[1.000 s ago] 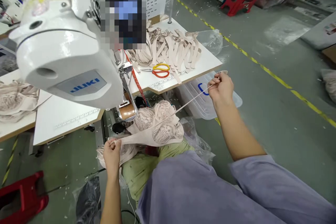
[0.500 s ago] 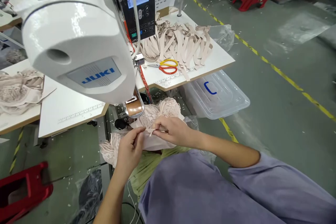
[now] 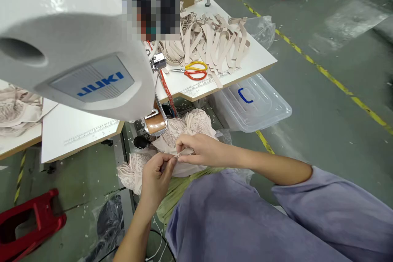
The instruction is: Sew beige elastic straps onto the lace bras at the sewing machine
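together, left hand point(image 3: 158, 172) and right hand point(image 3: 196, 150) pinch soft, lacy beige bra point(image 3: 187, 125).

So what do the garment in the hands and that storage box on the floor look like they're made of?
The garment looks like pale pink lace fabric: patterned openwork shows, matte. The storage box looks like clear glossy plastic; the floor shows through its lid. Both hands pinch a narrow strap end.

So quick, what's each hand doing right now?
Left hand: closed, pinching the end of a thin strap on the lace garment.
Right hand: closed, pinching the same strap end.
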Demonstrator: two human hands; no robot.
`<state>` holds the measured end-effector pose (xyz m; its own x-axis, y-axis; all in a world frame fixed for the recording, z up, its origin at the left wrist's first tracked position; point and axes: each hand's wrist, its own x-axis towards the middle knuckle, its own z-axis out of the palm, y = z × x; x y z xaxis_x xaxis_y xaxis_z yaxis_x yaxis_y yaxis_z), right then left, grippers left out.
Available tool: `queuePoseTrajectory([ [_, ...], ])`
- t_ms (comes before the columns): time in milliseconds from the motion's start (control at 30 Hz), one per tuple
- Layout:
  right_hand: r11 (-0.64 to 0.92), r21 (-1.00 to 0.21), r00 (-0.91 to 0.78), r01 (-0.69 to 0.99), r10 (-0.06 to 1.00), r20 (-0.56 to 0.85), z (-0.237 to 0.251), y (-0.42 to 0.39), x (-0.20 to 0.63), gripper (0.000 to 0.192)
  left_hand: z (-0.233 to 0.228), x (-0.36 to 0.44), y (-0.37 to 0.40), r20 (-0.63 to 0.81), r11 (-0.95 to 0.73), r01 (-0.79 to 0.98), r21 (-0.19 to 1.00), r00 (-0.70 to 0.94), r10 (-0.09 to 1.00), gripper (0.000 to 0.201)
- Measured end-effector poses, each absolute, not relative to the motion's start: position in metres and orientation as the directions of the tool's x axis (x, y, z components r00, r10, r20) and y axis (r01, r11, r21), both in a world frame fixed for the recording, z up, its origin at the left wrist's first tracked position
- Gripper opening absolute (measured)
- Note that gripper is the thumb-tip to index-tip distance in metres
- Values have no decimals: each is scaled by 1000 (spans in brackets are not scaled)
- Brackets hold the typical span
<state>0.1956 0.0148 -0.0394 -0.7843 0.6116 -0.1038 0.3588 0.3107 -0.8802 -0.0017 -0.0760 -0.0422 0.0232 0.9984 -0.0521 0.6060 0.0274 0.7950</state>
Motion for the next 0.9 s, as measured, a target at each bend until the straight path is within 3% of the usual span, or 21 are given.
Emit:
queuePoseTrajectory([
  [200, 238, -925, -775, 298, 626, -88, -41, 15, 191, 17, -43, 5, -77, -15, 23, 650, 759, -17, 1000, 26],
  [333, -138, -982, -625, 131, 758, -189, -54, 20, 191, 27, -40, -6, -74, -52, 16, 641, 767, 38, 998, 26],
  [400, -211, -975, -572, 62, 793, -208, -58, 24, 192, 31, -37, -15, -74, -68, 16, 649, 760, 55, 996, 26],
  [467, -87, -992, -668, 93, 733, -127, -57, 28, 192, 27, -33, -22, -76, -65, 6, 669, 743, 64, 996, 23],
  [600, 383, -923, -894, 40, 426, 138, -48, 26, 188, 13, -23, -25, -77, -6, -83, 711, 699, 122, 993, 9],
  [667, 471, -882, -918, -12, 343, 196, -45, 23, 185, 12, -20, -23, -75, 40, -142, 719, 680, 158, 987, 7],
  [900, 710, -700, -883, -72, 282, 376, -50, 17, 182, 20, -12, -24, -71, 72, -165, 676, 718, 163, 984, 12],
])
